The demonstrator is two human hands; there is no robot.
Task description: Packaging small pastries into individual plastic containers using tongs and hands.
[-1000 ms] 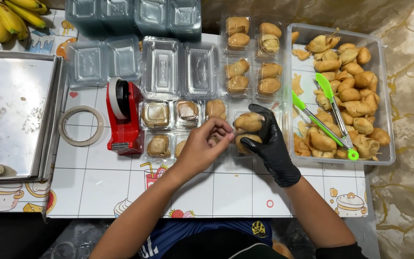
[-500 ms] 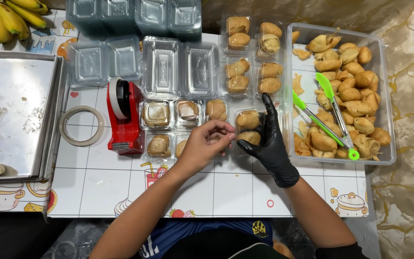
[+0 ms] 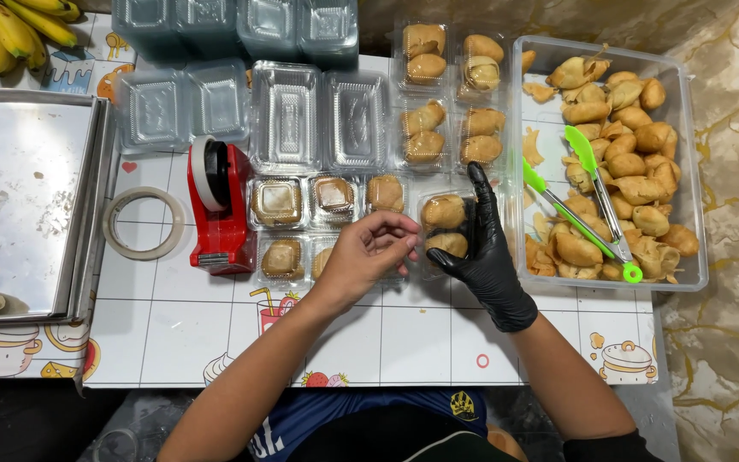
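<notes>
Packing step in hand: the person was closing up a small clear plastic box (image 3: 445, 229) holding two golden-brown pastries, at the middle of the table (image 3: 173, 325).

The right hand (image 3: 482, 248), in a black glossy glove, was cupped round the box's right side, fingers spread and extended upward along the wall, thumb under the near edge. So it gripped the box loosely, not a full clench. The bare left hand (image 3: 368, 252) sat just left of the box, fingertips pinched together at its near-left corner. Whether they pinched a bit of tape or the lid edge could not be told; nothing clear showed between them.

Judged next move: pressing the lid seam flat at that corner while the gloved hand steadied the thin, springy container. Too hard a squeeze could buckle it or crush the soft pastry.

Materials: the box was thin, transparent, ribbed moulded plastic. The pastries looked matte, flaky, oval and lumpy. The red tape dispenser (image 3: 218, 210) was hard and blocky, standing left of the filled boxes, with a loose tape ring (image 3: 143, 223) flat beside it. Green-tipped tongs (image 3: 588, 192) lay across the pastries in the big clear tub (image 3: 694, 171). A dull metal tray (image 3: 27, 188) sat far left.
</notes>
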